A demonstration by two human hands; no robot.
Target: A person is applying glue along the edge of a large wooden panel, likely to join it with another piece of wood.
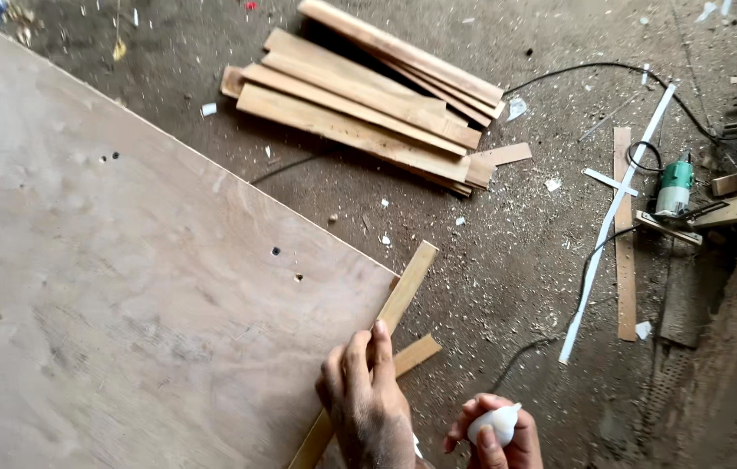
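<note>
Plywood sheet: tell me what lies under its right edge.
A wooden strip runs along the plywood sheet edge, pressed by the left hand. A second strip pokes out beneath. How far either reaches under is hidden.

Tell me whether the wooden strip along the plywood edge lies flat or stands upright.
Flat. The wooden strip lies lengthwise along the plywood sheet edge, with the left hand pressing on it. The right hand holds a small white bottle.

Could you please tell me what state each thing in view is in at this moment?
left hand: resting palm down on the wooden strip, gripping nothing.
right hand: closed around a white bottle.
white bottle: held, nozzle pointing up to the right.
wooden strip: lying along the plywood sheet's edge.
plywood sheet: lying flat.
stack of planks: piled loosely on the floor.
green power tool: lying on the floor, cord attached.
</note>
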